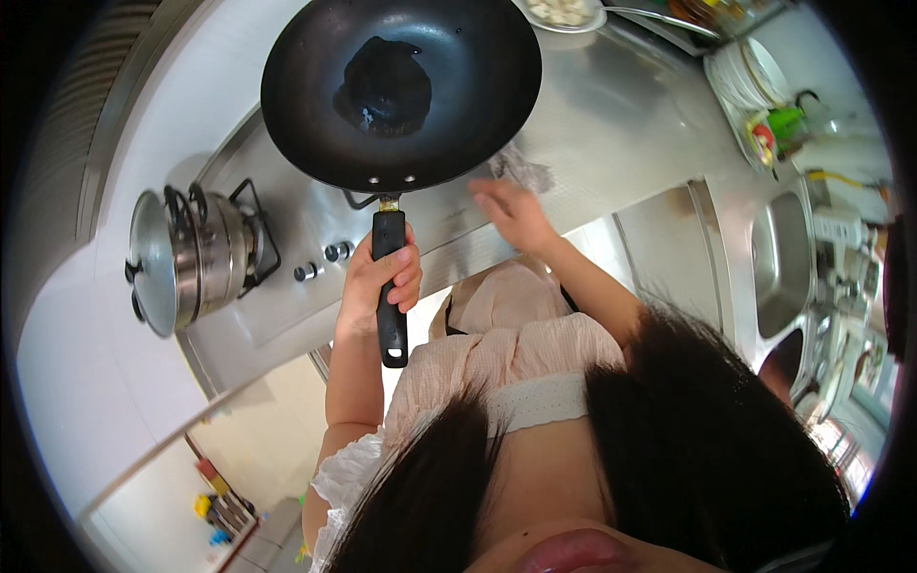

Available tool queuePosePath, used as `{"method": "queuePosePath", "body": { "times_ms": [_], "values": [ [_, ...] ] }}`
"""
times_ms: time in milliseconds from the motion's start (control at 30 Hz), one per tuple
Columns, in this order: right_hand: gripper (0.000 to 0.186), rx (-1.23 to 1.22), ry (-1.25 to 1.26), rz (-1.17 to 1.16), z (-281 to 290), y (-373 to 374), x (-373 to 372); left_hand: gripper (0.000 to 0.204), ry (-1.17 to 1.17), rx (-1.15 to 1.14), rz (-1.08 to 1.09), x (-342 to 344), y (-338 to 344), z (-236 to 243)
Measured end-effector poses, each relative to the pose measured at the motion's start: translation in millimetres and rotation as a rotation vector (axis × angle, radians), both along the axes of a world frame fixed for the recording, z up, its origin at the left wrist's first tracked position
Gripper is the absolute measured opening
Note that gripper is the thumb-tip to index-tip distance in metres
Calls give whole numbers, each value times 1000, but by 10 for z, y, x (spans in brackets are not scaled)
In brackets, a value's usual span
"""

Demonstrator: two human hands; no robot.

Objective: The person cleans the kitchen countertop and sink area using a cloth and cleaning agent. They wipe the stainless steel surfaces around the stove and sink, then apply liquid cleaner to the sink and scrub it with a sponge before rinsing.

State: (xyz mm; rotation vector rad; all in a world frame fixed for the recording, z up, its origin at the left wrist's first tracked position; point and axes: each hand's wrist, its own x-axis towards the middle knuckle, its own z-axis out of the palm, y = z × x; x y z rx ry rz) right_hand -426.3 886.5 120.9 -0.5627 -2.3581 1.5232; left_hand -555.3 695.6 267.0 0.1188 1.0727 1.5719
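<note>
A large black wok (478,86) spreads across the top of the head view, a shiny wet patch in its bowl. My left hand (377,277) is wrapped round its black handle (392,329), thumb across the top. My right hand (516,212) is just off the wok's near right rim, fingers stretched out and nothing in them. Beyond those fingers a crumpled greyish cloth (521,167) lies on the steel counter. The wok hides most of the burner beneath it, so I cannot tell whether it rests there or is lifted.
At the left a lidded steel pot (215,253) stands on the stove beside two black knobs (336,251). A dish of pale cubes (564,11) sits at the far edge, near a long metal utensil handle. Stacked white plates (755,76) and a steel sink (781,258) are on the right.
</note>
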Motion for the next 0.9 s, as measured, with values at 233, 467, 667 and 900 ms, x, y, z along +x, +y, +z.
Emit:
{"method": "queuePosePath", "body": {
  "times_ms": [233, 467, 667, 900],
  "values": [
    [37, -628, 373, -12, 824, -223, 361, 32, 162, 99, -327, 361, 633, 51],
    [37, -874, 529, -246, 1177, 72, 1403, 52, 420, 189, -688, 1290, 1519, 200],
    [58, -784, 758, -428, 1249, 507, 2401, 44, 632, 297, -871, 2401, 2314, 385],
    [69, -636, 1114, -492, 1228, 1033, 3390, 47, 1120, 418, -1015, 3563, 2998, 606]
  ]
}}
